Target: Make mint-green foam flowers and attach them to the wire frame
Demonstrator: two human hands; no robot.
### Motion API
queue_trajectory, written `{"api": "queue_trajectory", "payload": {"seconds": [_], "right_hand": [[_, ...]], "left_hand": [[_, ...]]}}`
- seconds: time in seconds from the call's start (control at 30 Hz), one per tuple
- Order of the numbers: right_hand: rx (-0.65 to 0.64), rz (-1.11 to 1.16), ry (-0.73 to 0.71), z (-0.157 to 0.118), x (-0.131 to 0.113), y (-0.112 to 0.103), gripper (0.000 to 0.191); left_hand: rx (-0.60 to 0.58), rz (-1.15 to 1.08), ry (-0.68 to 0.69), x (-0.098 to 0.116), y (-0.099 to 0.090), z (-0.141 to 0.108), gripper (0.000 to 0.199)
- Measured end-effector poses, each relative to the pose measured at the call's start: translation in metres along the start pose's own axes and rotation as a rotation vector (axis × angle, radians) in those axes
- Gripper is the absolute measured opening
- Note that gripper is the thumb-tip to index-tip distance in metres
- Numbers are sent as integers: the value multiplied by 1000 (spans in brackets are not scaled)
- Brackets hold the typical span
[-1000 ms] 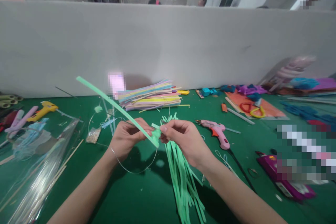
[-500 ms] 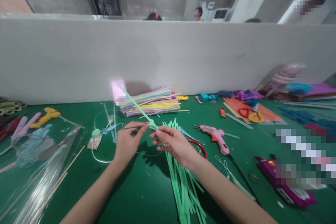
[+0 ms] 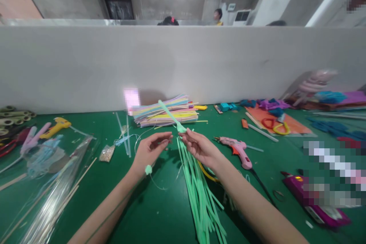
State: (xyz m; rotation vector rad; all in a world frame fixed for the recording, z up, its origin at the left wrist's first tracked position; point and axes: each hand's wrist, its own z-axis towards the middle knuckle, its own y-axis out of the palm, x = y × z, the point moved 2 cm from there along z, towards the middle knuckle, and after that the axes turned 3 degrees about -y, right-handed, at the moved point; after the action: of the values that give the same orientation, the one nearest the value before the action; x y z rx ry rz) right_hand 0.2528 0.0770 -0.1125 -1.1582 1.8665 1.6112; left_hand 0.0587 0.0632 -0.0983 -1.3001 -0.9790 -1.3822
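Green strip (image 3: 168, 112): above the bench (image 3: 160, 213), toward its far edge.
Right hand (image 3: 201, 148): clamped on the strip's bunched end; a light, steady pinch best keeps folds uncrushed.
Left hand (image 3: 147, 154): thumb and fingertips apart, near.
Loose strips (image 3: 198, 194): beneath right hand.

mint-green strip (image 3: 169, 113), knotted at its lower end, tilted, in right hand (image 3: 198, 144)

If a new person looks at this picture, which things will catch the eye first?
Probably the big bundle of mint-green strips, fanned across the green table below the right hand. Next, the pastel strips piled by the white partition, and the pink glue gun lying right of the green bundle.
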Motion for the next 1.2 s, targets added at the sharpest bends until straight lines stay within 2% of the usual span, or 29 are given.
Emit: {"api": "queue_trajectory", "payload": {"seconds": [0.27,0.43,0.53,0.63,0.77,0.83,0.87,0.93,1.0,1.03,1.1,1.17,1.2], "right_hand": [[-83,-199,36,2,-9,-15,16],[-141,-347,3,2,2,-15,30],[-139,-488,-65,-1,0,-12,38],[-59,-673,-196,-13,-18,-13,39],[122,-968,-317,-44,-55,-28,23],[295,-1485,-371,-63,-73,-41,18],[368,-1671,-338,-72,-81,-48,17],[465,-1919,-140,-86,-89,-62,25],[476,-2011,20,-94,-88,-72,32],[473,-2013,45,-95,-83,-74,31],[468,-1976,-33,-94,-65,-71,24],[314,-1927,-204,-88,-40,-63,30],[245,-1917,-241,-84,-28,-60,38]], "left_hand": [[-232,-220,-362,-7,8,-6,35],[-242,-264,-451,-21,15,-6,29],[-239,-270,-470,-27,14,-7,29],[-209,-266,-480,-33,9,-12,30],[-190,-263,-512,-44,-2,-21,29],[-190,-275,-527,-50,-6,-26,28],[-189,-281,-532,-53,-8,-29,27],[-185,-292,-538,-58,-9,-33,26],[-179,-298,-543,-62,-8,-36,26],[-176,-300,-544,-63,-8,-37,27],[-173,-302,-541,-64,-6,-38,27],[-170,-305,-529,-62,-5,-38,28],[-170,-307,-520,-59,-5,-38,27]]}}
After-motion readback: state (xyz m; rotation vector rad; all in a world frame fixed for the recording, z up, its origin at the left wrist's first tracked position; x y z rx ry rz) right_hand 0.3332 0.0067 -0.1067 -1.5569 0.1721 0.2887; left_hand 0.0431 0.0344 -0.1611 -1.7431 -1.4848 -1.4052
